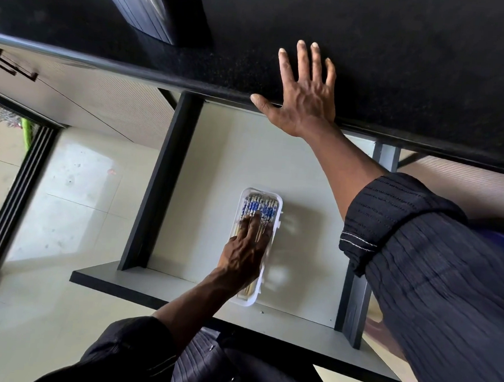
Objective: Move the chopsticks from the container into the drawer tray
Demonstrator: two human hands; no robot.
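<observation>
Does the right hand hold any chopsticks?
No, the right hand rests flat on the black countertop with fingers spread.

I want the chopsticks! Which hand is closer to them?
Left. The left hand rests on the chopsticks in the drawer; the right hand lies flat on the countertop.

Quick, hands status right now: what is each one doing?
Left hand: open, straight fingers resting on the chopsticks in the white tray.
Right hand: open, flat on the black countertop, holding nothing.
</observation>
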